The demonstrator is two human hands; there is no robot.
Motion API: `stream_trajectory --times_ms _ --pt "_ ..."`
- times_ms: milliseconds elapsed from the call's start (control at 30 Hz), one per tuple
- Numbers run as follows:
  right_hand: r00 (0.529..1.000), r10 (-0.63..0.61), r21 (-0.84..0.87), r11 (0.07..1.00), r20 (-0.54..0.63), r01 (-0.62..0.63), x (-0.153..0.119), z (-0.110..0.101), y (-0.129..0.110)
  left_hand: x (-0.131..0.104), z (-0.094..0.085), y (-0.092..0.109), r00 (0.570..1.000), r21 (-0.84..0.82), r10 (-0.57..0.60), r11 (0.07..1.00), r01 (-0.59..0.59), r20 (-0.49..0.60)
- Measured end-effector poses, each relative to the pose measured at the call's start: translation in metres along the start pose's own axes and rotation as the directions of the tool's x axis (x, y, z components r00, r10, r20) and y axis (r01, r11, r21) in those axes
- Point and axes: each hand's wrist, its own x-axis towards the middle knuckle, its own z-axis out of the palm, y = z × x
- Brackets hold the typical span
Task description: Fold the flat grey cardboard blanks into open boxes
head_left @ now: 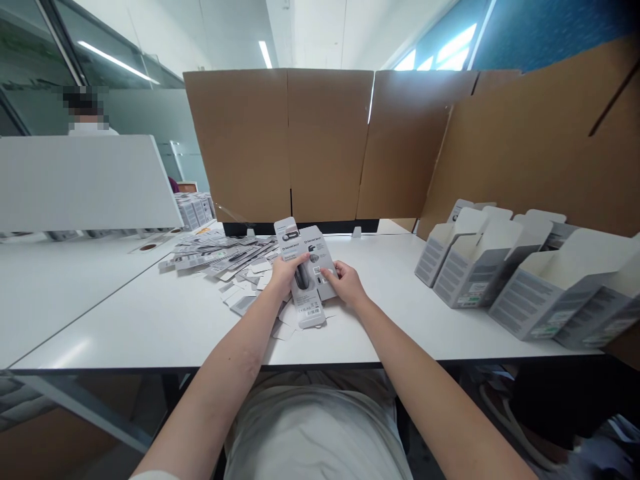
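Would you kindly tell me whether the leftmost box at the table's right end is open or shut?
Open: the leftmost box has a flap standing up, and its pale inside shows.

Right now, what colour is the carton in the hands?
Pale grey-white with dark print; the carton shows best in the head view.

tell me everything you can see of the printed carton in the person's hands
The printed carton looks like thin, pale grey card with dark product pictures, small lettering and a barcode near its lower end. Two panels face the camera, the left one longer, and its top tilts left. The left hand grips the left side, thumb across the face; the right hand holds the right side. It is in front of scattered card pieces; whether its bottom touches the table is unclear.
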Motion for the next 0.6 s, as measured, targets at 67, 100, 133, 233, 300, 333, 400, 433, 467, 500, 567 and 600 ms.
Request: stream_trajectory --times_ms 67,100,133,233,300,333,400,433,467,500,567,600 --pt "1.0 -0.009 -0.004 1.0 -0.002 0.009 -0.0002 -0.0002 0.0 0.0006 -0.0002 -0.0008 1.0 0.006 0.001 1.0 -0.001 0.0" --pt "1.0 -0.013 -0.011 1.0 -0.006 0.013 -0.0005 -0.0003 -0.0007 0.0007 -0.0004 -0.0011 1.0 0.008 0.0 1.0 0.0 0.004" --pt "1.0 -0.016 -0.018 1.0 -0.009 0.016 -0.0009 -0.0003 -0.0017 0.0008 -0.0005 -0.0012 1.0 0.008 -0.001 1.0 0.001 0.007" --pt "1.0 -0.017 -0.03 0.999 -0.006 0.017 -0.0022 -0.0005 -0.0049 0.0005 -0.0009 -0.0011 1.0 0.009 -0.011 1.0 0.011 0.005" --pt "1.0 -0.02 -0.032 0.999 -0.006 0.019 -0.0026 -0.0005 -0.0059 0.0004 -0.0013 -0.0011 1.0 0.006 -0.013 1.0 0.013 0.01" --pt "1.0 -0.02 -0.031 0.999 -0.008 0.02 -0.0026 -0.0004 -0.0059 0.0005 -0.0014 -0.0012 1.0 0.005 -0.01 1.0 0.01 0.016" --pt "1.0 -0.018 -0.028 0.999 -0.011 0.017 -0.0025 -0.0002 -0.0054 0.0008 -0.0016 -0.0018 1.0 0.005 0.001 1.0 -0.001 0.028" --pt "1.0 -0.014 -0.025 1.0 -0.012 0.014 -0.0024 -0.0001 -0.005 0.001 -0.0016 -0.0021 1.0 0.007 0.005 1.0 -0.005 0.028" --pt "1.0 -0.011 -0.022 1.0 -0.013 0.011 -0.0024 -0.0001 -0.0046 0.0012 -0.0015 -0.0024 1.0 0.008 0.009 1.0 -0.009 0.028" --pt "1.0 -0.011 -0.021 1.0 -0.013 0.011 -0.0024 -0.0001 -0.0043 0.0013 -0.0013 -0.0026 0.999 0.007 0.012 1.0 -0.012 0.03" --pt "1.0 -0.016 -0.024 1.0 -0.014 0.016 -0.0024 -0.0002 -0.004 0.0011 -0.0008 -0.0027 0.999 0.001 0.013 1.0 -0.013 0.03" --pt "1.0 -0.02 -0.026 0.999 -0.012 0.019 -0.0025 -0.0003 -0.0039 0.0009 -0.0006 -0.0025 0.999 -0.003 0.012 1.0 -0.012 0.029"
